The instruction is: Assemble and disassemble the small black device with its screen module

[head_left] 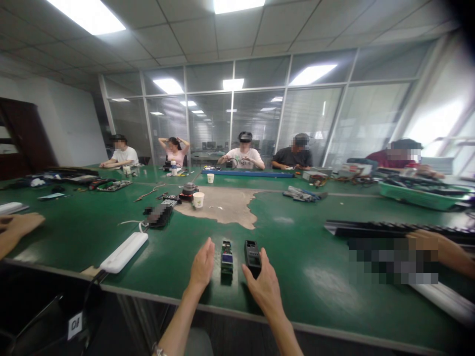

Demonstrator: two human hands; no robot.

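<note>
Circuit board [227, 259] sat right beside the black case [252, 252] on the table [315, 257], probably lined up for easy reach. Left hand [202, 264] was relaxed and empty near the board; right hand [265, 282] spread around the case, couldn't tell if touching.

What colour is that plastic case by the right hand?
The plastic case is black; it shows best in the head view, the only one.

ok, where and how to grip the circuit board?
Probably pinch the circuit board by its long edges, left hand coming from above: it lies long and narrow, end-on to this view, with a bumpy top and a gap before the black case.
</note>
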